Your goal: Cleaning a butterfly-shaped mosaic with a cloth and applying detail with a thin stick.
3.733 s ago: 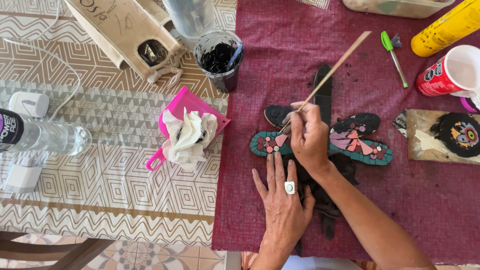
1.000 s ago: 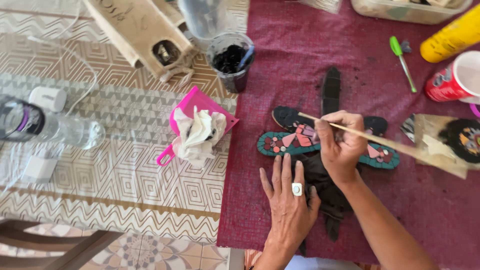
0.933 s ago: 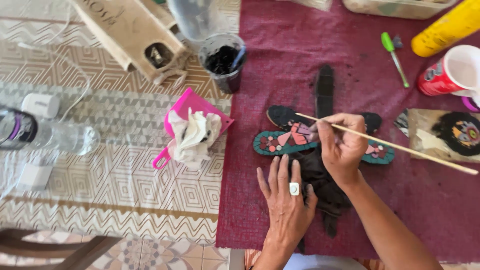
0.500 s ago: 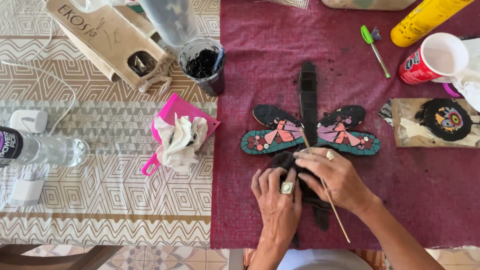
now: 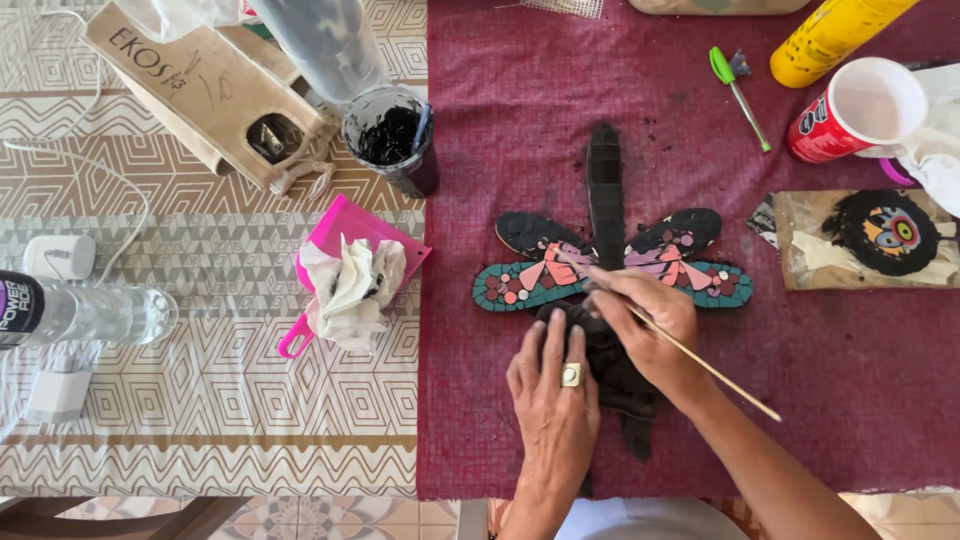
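Dark red woven cloth (image 5: 800, 380) covers the right part of the table, and on it lies the mosaic dragonfly (image 5: 610, 255), its black body running straight away from us and its teal, pink and black wings spread to either side. We see the right hand (image 5: 645, 320) resting over the lower middle of the dragonfly, fingers pinched closed around a thin wooden stick (image 5: 690, 350); the stick's tip sits on the pink tiles of the left wing near the body, and its long end slants back past the wrist toward the lower right. The left hand (image 5: 555, 385), with a ring on one finger, lies flat with the fingers stretched together, pressing on a dark cloth (image 5: 615, 370) that covers the dragonfly's tail end; it grips nothing.

To the left, on the patterned tablecloth (image 5: 200, 400), we see a pink plastic scoop (image 5: 345, 240) holding crumpled, stained white tissue (image 5: 350, 285). Beyond it stands a clear cup of black paste (image 5: 392, 135) with a tool stuck in it, beside a tan cardboard box (image 5: 205, 85). A clear plastic bottle (image 5: 90, 310) lies at the left edge near a white charger (image 5: 58, 258). At the upper right are a green pen (image 5: 738, 90), a yellow bottle (image 5: 830, 35), a red and white cup (image 5: 865, 110), and a small board with a black, eye-like mosaic (image 5: 885, 230).
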